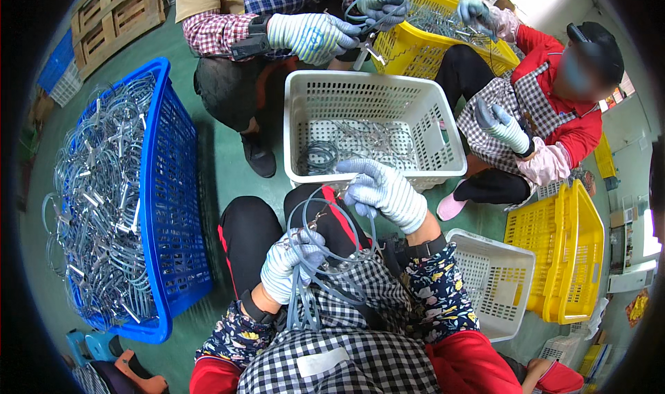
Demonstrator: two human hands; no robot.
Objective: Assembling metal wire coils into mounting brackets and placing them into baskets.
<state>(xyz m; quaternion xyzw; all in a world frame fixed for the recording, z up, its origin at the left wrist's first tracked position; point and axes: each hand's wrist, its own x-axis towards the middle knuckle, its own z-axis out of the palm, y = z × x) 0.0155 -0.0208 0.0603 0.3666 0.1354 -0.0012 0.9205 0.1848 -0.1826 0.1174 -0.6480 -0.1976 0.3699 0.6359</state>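
In my lap, my left hand [289, 264] is closed round a bunch of looped grey-blue cables [303, 304] with small metal fittings. Several strands hang below the fist over my checked apron. My right hand [384, 194], gloved in striped white like the left, is raised by the near rim of a white crate [370, 93]. Its fingers are bent and closed on the upper part of the same cable loops. The exact grip point is partly hidden. Inside the crate lie a coiled cable bundle [321, 156] and loose thin cables [374, 136].
A blue crate [173, 207] heaped with cables and metal fittings stands on the left. Across from me, a co-worker's gloved hands [313, 37] handle cables. Another co-worker [547, 96] sits at the right by a yellow crate [409, 51]. Stacked yellow crates [564, 255] and another white crate [493, 248] stand right.
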